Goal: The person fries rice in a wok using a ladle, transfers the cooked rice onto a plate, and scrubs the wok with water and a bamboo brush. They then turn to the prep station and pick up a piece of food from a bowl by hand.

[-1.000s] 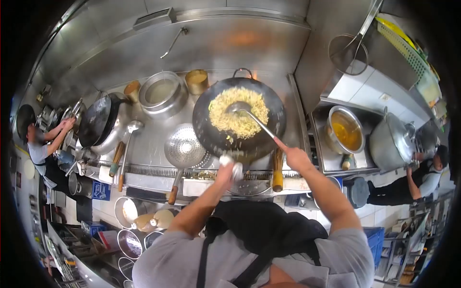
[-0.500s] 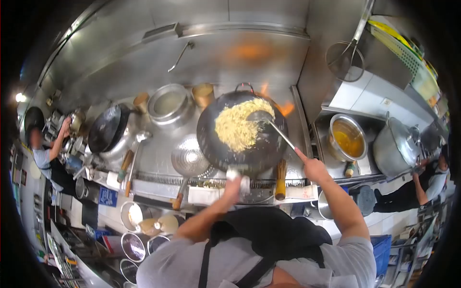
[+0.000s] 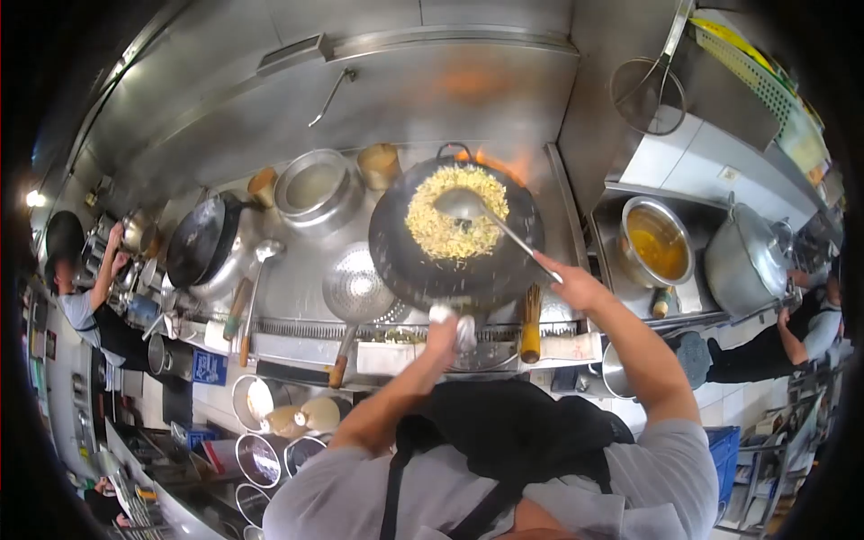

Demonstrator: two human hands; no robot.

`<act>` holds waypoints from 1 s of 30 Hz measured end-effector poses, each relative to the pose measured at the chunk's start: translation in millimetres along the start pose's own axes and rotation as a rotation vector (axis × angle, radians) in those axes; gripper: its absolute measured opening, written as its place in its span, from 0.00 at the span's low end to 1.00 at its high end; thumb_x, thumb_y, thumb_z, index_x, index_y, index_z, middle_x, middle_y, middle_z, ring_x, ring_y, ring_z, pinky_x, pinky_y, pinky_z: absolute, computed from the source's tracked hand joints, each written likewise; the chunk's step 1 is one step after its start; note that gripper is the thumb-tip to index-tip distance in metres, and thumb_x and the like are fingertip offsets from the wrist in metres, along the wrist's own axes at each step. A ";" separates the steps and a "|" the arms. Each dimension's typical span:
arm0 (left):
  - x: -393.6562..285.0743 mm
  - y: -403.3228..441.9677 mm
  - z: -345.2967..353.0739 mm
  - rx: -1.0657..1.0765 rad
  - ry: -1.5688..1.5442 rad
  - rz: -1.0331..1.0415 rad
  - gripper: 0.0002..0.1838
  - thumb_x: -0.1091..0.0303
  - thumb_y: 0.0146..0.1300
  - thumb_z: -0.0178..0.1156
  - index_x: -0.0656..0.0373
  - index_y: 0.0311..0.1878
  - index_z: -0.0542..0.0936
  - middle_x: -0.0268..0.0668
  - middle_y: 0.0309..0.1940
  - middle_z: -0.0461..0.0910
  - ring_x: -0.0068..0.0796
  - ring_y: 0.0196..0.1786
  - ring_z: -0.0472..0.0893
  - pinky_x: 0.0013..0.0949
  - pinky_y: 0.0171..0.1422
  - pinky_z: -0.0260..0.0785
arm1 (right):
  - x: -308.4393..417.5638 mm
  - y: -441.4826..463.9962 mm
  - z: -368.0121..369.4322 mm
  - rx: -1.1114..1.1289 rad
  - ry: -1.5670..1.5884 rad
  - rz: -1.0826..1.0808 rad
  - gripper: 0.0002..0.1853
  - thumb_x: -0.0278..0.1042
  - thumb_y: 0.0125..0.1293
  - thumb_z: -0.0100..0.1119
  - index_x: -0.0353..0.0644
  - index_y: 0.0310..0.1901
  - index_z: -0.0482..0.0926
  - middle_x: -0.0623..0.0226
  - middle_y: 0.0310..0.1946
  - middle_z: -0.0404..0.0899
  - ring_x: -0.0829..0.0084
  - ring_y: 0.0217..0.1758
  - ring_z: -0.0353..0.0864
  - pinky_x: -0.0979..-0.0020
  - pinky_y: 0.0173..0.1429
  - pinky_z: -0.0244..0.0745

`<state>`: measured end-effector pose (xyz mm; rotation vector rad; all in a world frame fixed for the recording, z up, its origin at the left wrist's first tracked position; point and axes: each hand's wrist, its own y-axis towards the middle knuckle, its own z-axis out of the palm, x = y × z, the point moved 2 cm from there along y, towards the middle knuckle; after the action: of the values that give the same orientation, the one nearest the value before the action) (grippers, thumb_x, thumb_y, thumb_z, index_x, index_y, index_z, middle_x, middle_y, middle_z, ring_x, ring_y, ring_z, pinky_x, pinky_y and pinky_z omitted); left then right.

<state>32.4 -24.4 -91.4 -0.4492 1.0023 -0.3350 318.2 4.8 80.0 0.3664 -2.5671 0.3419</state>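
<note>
Right of centre in the frame: right hand [image 3: 578, 288], fingers closed around the far end of a long-handled, grey metal ladle [image 3: 515, 236]. Ladle's long axis: diagonal, from the right hand up and leftward to its round bowl, which rests amid the food at upper centre.

Centre of the frame, lower: left hand [image 3: 441, 338], closed on a crumpled white cloth [image 3: 464, 333] at the near edge of the wok; fingers largely hidden, so whether they also grip a wok handle cannot be told.

Centre, directly above the left hand: one wide, round, black metal wok [image 3: 393, 236], looped handle at its top edge. Contents: loose yellow, finely cut food [image 3: 453, 241], heaped toward the wok's upper half. Key relation: food lies straight up-frame from the left hand and up-left from the right; the left hand is nearer the wok's rim, while the right reaches the food only through the ladle's length.

Behind the wok, upper right edge: orange flames [image 3: 508, 167].

Just left of the wok: perforated round metal strainer [image 3: 356, 277], wooden handle pointing down-frame. Between the hands, lower right of the wok: bristled brush with yellow handle [image 3: 531, 338]. Beneath these: stainless-steel tabletop [image 3: 290, 281].

Farther right: round steel bowl [image 3: 631, 263] of orange liquid. Far left and far right edges: one co-worker [image 3: 79, 310] and another [image 3: 814, 328].
</note>
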 end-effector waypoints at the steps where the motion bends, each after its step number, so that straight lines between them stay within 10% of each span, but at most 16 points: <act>1: -13.9 -17.8 9.0 -0.042 -0.031 0.045 0.17 0.64 0.69 0.52 0.61 0.58 0.71 0.45 0.44 0.81 0.39 0.43 0.84 0.44 0.41 0.80 | 8.8 -4.0 -13.1 -0.094 0.127 -0.090 0.38 0.22 0.66 0.47 0.64 0.75 0.53 0.50 0.59 0.76 0.51 0.59 0.78 0.56 0.63 0.70; 4: -31.9 -3.7 19.2 -0.121 -0.114 0.017 0.12 0.70 0.66 0.52 0.64 0.49 0.75 0.42 0.40 0.81 0.36 0.38 0.84 0.40 0.37 0.79 | 73.0 -16.8 -87.3 -0.023 0.605 0.063 0.35 0.20 0.67 0.47 0.62 0.74 0.58 0.70 0.35 0.76 0.85 0.20 0.65 0.80 0.24 0.69; 9: -47.8 81.3 27.4 -0.062 0.045 -0.023 0.16 0.56 0.66 0.57 0.60 0.45 0.76 0.38 0.37 0.81 0.33 0.33 0.82 0.41 0.32 0.77 | 119.1 -4.1 -98.4 -0.183 0.799 -0.019 0.29 0.32 0.76 0.42 0.66 0.75 0.53 0.73 0.24 0.70 0.83 0.15 0.65 0.78 0.21 0.70; 11: -51.2 50.0 24.8 -0.125 0.086 -0.078 0.27 0.45 0.63 0.61 0.58 0.55 0.74 0.39 0.41 0.81 0.39 0.42 0.83 0.57 0.47 0.74 | 92.9 5.9 -51.7 -0.178 0.836 -0.040 0.29 0.34 0.76 0.42 0.67 0.75 0.52 0.75 0.19 0.65 0.82 0.13 0.64 0.78 0.20 0.69; 12: -50.2 32.2 18.0 -0.069 -0.001 -0.118 0.27 0.43 0.66 0.58 0.56 0.55 0.72 0.38 0.41 0.80 0.38 0.41 0.82 0.51 0.36 0.78 | 76.1 11.5 -26.4 -0.120 0.850 0.041 0.28 0.34 0.76 0.42 0.68 0.75 0.53 0.74 0.19 0.65 0.82 0.13 0.63 0.77 0.19 0.68; 15: -22.4 -18.2 -19.4 -0.038 -0.064 -0.185 0.23 0.49 0.70 0.56 0.57 0.57 0.71 0.38 0.45 0.79 0.37 0.47 0.80 0.50 0.41 0.77 | 5.4 46.5 48.9 0.289 1.069 0.309 0.31 0.30 0.75 0.42 0.70 0.75 0.53 0.74 0.20 0.63 0.80 0.17 0.64 0.74 0.20 0.67; 20: -9.4 -106.5 -67.7 -0.127 0.567 0.039 0.13 0.67 0.65 0.62 0.61 0.50 0.76 0.31 0.37 0.78 0.21 0.38 0.74 0.30 0.40 0.69 | -4.6 83.3 11.1 0.301 0.596 0.215 0.29 0.30 0.74 0.44 0.69 0.73 0.58 0.70 0.21 0.66 0.77 0.17 0.68 0.70 0.22 0.71; 30: -53.4 -139.4 -88.6 -0.312 0.273 0.402 0.22 0.71 0.58 0.66 0.63 0.55 0.74 0.35 0.44 0.79 0.27 0.43 0.78 0.33 0.47 0.72 | -8.4 114.9 16.6 0.326 0.338 0.084 0.29 0.32 0.74 0.44 0.72 0.73 0.57 0.65 0.20 0.71 0.74 0.15 0.71 0.67 0.23 0.74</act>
<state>-79.8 -137.6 -22.6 -0.4773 1.3905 0.1291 280.5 108.3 42.4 0.2882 -2.1984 0.7875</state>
